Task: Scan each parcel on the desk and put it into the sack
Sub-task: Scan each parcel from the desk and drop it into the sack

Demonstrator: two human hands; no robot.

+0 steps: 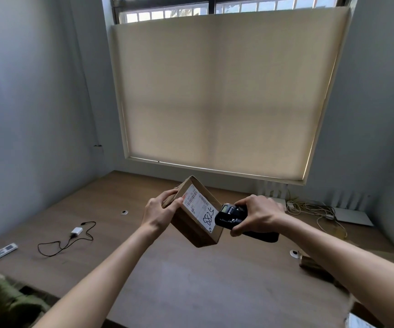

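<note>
Above the tabletop (191, 280), the left hand (159, 210) grips a tilted cardboard parcel (197, 223). Just right of it, the right hand (258, 213) clasps a black scanner (230, 215) whose head touches the parcel's white label (199, 205).

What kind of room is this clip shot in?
Probably a small office or spare room: a wooden desk under a window blind, with a labelled cardboard parcel and handheld scanner in use.
</note>
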